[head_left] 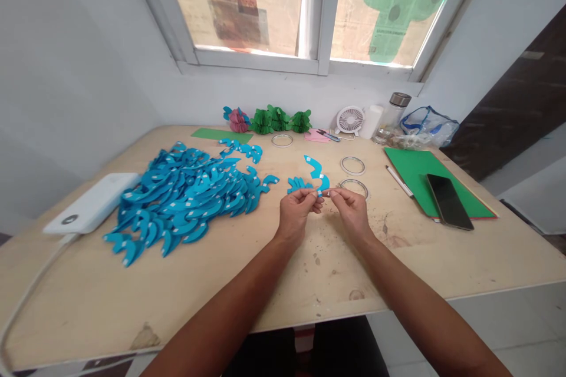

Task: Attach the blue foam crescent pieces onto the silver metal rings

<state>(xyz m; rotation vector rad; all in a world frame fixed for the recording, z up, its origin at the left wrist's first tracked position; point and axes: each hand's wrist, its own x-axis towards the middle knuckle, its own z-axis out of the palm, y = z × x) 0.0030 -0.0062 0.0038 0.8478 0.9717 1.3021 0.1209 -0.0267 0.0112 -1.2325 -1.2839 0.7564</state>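
Note:
Between thumb and fingers, my left hand (pixel 296 211) pinches a curved blue paper piece (pixel 325 181) that has small white squares on it. My right hand (pixel 351 209) is closed in a pinch right beside the piece's near end; what lies between its fingertips is too small to make out. Just beyond the hands is another curved blue paper piece (pixel 313 166), and a small fanned bunch of blue paper (pixel 297 184) sits by my left fingers. A large heap of blue paper pieces (pixel 190 188), many with white squares, spreads over the table to the left.
Two tape rolls (pixel 352 165) lie right of centre, another roll (pixel 282 141) farther back. A phone (pixel 450 201) rests on green sheets (pixel 424 171) beside a pen (pixel 399 181). A white power bank (pixel 92 203) stands left. Paper flowers (pixel 278 120), a fan (pixel 350 120) and a bottle (pixel 392 116) line the wall.

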